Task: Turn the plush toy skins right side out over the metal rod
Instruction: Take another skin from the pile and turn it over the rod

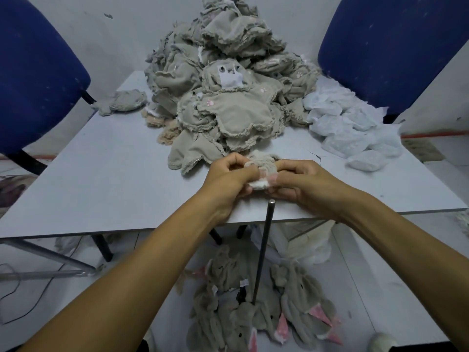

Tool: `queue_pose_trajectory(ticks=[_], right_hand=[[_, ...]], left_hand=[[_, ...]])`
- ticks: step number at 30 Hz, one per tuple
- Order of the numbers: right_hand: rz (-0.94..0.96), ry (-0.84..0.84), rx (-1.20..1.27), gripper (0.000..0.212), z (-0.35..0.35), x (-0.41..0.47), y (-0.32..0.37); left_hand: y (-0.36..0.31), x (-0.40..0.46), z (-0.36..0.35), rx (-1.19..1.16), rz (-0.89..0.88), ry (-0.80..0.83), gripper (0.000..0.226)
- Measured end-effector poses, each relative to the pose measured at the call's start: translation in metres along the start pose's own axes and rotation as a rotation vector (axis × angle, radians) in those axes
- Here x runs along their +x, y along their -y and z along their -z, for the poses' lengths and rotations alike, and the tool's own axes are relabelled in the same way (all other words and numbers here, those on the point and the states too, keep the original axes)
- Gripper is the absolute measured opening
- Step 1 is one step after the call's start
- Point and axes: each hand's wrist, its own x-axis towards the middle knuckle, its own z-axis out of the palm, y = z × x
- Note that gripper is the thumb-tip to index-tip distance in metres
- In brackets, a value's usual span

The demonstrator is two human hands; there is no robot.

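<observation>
Both gripping one skin (pixel 261 168) — left hand (pixel 228 174), right hand (pixel 299 184); rod (pixel 264 247) tip just below, between them — upright, slightly tilted.

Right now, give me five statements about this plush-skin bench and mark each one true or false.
1. Both hands hold one plush skin above the table. True: the left hand and right hand pinch it from either side.
2. The metal rod is already inside that skin. False: its tip shows bare just below the hands.
3. The heap of unturned skins sits on the floor. False: it is on the table, at the far side.
4. Furry skins with pink ears lie on the floor around the rod's base. True.
5. The two chairs are red. False: both the left chair and the right chair are blue.
</observation>
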Motion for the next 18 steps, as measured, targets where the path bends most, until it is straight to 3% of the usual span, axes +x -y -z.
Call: queue_pose_trajectory(ticks=[2, 6, 11, 18], right_hand=[[0.031, 0.056, -0.046, 0.030, 0.002, -0.003, -0.001], [0.171, -0.050, -0.234, 0.017, -0.003, -0.005, -0.008], [0.115, 0.102, -0.159, 0.032, -0.005, -0.011, 0.001], [0.196, -0.109, -0.318, 0.010, -0.010, -0.008, -0.010]], left_hand=[[-0.003, 0.004, 0.003, -0.065, 0.066, -0.006, 0.028], [-0.005, 0.003, 0.008, -0.135, 0.114, 0.074, 0.023], [-0.006, 0.000, 0.015, -0.186, 0.141, 0.148, 0.019], [-0.006, -0.001, 0.013, -0.131, 0.104, 0.164, 0.023]])
